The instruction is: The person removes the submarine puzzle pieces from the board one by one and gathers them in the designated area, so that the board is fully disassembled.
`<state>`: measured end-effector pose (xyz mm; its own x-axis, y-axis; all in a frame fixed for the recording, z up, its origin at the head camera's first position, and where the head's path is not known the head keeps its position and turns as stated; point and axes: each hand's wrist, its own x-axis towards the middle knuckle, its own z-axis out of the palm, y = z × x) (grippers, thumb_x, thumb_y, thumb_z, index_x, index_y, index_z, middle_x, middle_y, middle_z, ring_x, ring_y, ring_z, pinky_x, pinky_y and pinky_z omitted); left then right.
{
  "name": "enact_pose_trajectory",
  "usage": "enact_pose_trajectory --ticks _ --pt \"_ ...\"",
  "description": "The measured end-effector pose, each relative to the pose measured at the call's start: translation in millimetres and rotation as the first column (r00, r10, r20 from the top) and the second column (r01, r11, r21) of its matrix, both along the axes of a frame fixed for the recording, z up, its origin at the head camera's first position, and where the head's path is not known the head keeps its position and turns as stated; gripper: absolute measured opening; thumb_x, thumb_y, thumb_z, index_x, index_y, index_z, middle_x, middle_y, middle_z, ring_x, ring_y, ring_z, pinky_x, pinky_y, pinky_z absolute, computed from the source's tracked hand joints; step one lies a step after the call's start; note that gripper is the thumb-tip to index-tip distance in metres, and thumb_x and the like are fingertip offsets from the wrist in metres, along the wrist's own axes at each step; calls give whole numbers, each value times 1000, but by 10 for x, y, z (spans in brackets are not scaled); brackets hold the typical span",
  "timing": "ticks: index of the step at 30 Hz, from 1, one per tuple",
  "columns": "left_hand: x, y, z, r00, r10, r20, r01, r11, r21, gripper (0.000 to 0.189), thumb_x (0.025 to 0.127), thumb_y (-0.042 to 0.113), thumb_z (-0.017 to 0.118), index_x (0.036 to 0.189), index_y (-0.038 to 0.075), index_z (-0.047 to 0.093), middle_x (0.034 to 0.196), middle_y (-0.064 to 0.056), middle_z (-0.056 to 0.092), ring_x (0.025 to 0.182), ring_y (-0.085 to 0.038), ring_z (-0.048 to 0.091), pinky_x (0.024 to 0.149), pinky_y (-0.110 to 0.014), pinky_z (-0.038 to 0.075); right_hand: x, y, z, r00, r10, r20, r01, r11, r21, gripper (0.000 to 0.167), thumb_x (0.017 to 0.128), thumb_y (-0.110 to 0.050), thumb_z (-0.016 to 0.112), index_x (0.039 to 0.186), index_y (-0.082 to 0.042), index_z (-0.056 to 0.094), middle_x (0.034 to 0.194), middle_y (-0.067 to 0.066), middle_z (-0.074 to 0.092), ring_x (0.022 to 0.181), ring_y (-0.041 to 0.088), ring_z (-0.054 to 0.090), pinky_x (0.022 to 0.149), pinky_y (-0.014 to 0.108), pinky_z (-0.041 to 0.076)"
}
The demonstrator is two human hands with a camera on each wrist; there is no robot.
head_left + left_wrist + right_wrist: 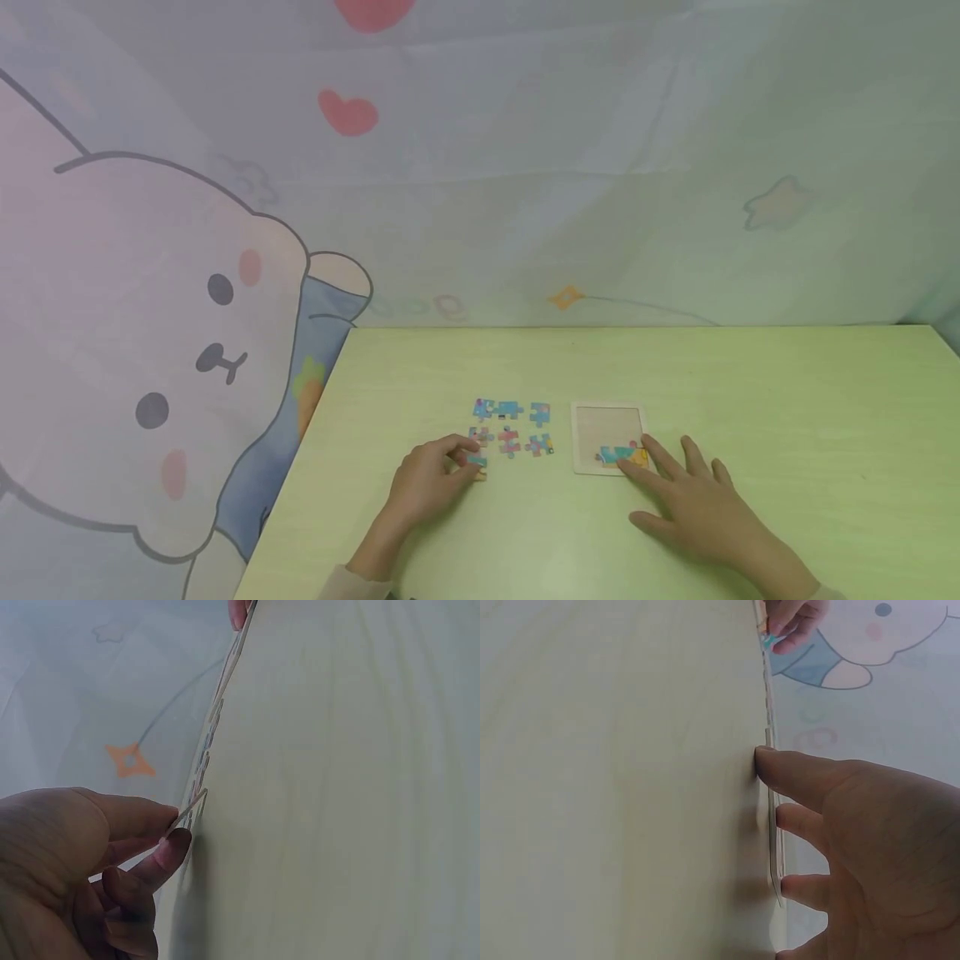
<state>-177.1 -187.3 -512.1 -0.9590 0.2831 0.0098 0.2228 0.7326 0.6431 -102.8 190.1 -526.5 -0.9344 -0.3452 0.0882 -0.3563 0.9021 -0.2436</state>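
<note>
My left hand (pixel 430 477) pinches a thin jigsaw puzzle piece (pixel 191 808) between thumb and fingers, tilted up at the left end of the loose pieces. In the head view only part of that piece shows past the fingertips. The right hand (pixel 699 502) lies with fingers spread at the lower right corner of a square wooden puzzle tray (pixel 574 437). Its index fingertip touches the joined puzzle pieces (pixel 617 454) along the tray's bottom edge, and another finger reaches the right rim. In the right wrist view the thumb (pixel 787 769) presses down beside the tray.
Several loose blue and pink puzzle pieces (pixel 509 442) lie in rough rows between the left hand and the tray. All of it stands on a light wooden table (pixel 787 400). Behind hangs a printed cloth (pixel 525 167) with a cartoon animal.
</note>
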Motion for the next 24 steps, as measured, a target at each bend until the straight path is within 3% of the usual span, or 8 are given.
enact_pose_trajectory --ticks 17,24 --pt "-6 -49 -39 997 -7 -75 1 996 -84 17 93 22 79 109 19 78 86 13 62 56 -4 39 45 -22 28 4 11 -19 1000 9 -17 -9 1000 0 61 93 -52 72 148 -27 60 160 13 44 136 64 37 93 81 36" --pt "8 -23 -12 998 13 -67 -20 995 -94 20 93 24 77 113 22 78 87 16 59 57 -6 38 48 -25 29 14 3 19 1000 12 -18 -12 1000 -8 61 93 -52 73 147 -26 61 158 13 46 134 64 39 93 80 38"
